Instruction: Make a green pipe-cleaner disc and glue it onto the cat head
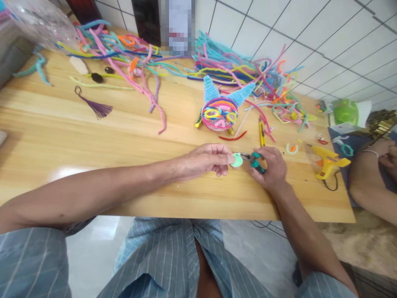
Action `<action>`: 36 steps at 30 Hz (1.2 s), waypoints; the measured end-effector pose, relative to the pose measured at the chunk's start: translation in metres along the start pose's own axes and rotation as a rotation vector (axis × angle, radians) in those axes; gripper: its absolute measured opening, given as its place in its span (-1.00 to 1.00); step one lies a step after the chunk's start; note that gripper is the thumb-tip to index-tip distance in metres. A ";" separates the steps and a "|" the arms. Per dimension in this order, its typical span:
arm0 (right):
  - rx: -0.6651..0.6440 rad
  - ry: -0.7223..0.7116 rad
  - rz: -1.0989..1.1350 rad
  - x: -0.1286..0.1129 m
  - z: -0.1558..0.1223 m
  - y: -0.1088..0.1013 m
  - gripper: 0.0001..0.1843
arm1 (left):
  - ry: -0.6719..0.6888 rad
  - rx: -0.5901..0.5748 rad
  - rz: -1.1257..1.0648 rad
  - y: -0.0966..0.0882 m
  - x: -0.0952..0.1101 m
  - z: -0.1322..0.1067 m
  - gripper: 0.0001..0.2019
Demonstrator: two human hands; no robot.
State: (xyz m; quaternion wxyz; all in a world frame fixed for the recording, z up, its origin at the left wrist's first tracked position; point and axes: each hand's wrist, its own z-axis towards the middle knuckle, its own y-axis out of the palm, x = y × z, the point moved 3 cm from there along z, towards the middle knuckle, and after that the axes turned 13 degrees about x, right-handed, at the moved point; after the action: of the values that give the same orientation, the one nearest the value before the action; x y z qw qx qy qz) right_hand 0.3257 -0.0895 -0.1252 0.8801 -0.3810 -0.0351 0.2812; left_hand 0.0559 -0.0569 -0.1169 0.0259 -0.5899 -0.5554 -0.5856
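Your left hand [206,159] pinches a mint-green pipe-cleaner coil [237,159] by its rim, just above the wooden table [124,136] near its front edge. Your right hand [269,169] is closed around teal-handled pliers [252,159], whose nose meets the coil's other side. The coil looks feather-light and soft (fuzz over thin wire, I'd judge), so it should bend readily. Grip it across its flat faces, so the spiral cannot spring loose.
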 end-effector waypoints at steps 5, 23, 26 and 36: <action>0.007 0.044 -0.005 -0.003 -0.006 0.004 -0.61 | -0.022 0.022 -0.059 0.000 -0.001 0.000 -0.65; 0.070 0.030 0.032 -0.015 -0.010 0.013 -0.67 | -0.027 -0.016 -0.174 0.006 -0.009 -0.007 -0.61; 0.099 0.012 -0.023 -0.015 -0.012 0.012 -0.65 | -0.026 0.003 -0.188 0.007 -0.009 -0.009 -0.59; 0.155 -0.198 -0.051 -0.021 -0.003 0.006 -0.27 | 0.035 0.045 -0.113 0.012 -0.005 -0.011 -0.54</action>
State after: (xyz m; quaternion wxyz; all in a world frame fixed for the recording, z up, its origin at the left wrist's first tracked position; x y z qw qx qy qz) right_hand 0.3057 -0.0990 -0.1284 0.9060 -0.2811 -0.1094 0.2968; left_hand 0.0582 -0.0722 -0.1090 0.0158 -0.5465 -0.6002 -0.5838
